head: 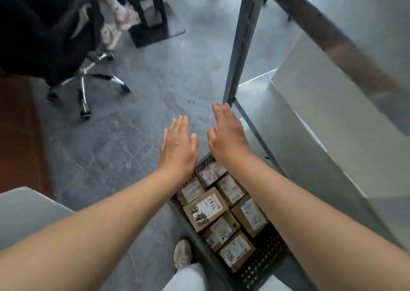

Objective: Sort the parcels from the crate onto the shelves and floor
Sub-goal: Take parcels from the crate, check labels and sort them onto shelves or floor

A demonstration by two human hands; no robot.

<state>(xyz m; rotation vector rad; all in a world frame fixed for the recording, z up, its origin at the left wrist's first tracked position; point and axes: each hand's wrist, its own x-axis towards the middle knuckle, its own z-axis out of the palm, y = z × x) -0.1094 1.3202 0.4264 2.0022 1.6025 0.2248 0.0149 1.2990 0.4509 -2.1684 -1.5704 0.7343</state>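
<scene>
Above the far end of the black crate [264, 262] we hold our left hand [177, 145] and right hand [228, 133] flat, fingers straight, gripping nothing. Labelled cardboard parcels [206, 208] fill the crate on the grey floor [115, 135], beside the metal shelf [332, 117].

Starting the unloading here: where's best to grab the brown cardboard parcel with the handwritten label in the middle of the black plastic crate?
Probably from straight above, by its two long edges: the brown cardboard parcel seems to sit higher than its neighbours in the black plastic crate, leaving those edges exposed. The left hand and right hand are open and empty.
</scene>
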